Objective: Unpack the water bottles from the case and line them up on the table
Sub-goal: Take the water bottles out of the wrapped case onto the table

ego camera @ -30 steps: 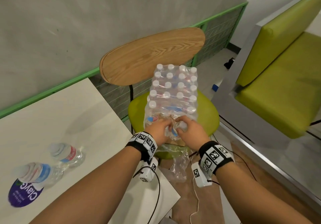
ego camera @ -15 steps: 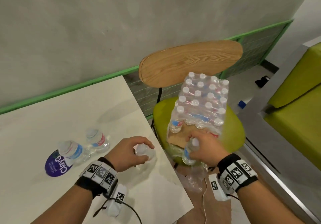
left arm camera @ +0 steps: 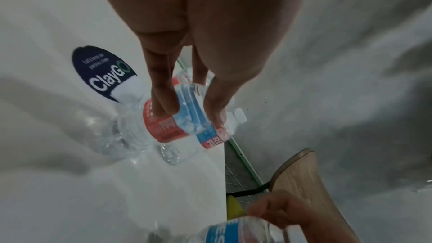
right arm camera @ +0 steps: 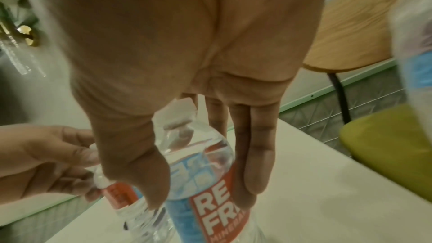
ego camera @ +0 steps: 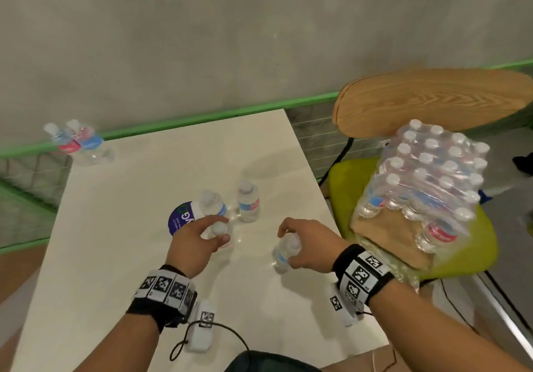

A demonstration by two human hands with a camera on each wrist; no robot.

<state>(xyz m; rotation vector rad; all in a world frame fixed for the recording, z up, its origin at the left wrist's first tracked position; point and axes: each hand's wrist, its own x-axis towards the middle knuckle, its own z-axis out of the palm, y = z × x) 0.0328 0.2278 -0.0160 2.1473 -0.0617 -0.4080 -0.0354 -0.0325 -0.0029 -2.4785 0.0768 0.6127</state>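
Note:
My left hand grips a clear water bottle by its top, upright on or just above the white table. It is right in front of two bottles standing side by side. My right hand holds a second bottle with a red and blue label, slightly tilted, low over the table near its right edge. Thumb and fingers wrap its shoulder. The shrink-wrapped case, torn open at the front, sits on the green chair seat.
Two more bottles stand at the table's far left corner by the green rail. A round purple sticker lies under the standing bottles. The wooden chair back rises to the right, behind the case.
Both hands have left the case and swung left over the table, each carrying a bottle. The left bottle has come down beside the two standing bottles.

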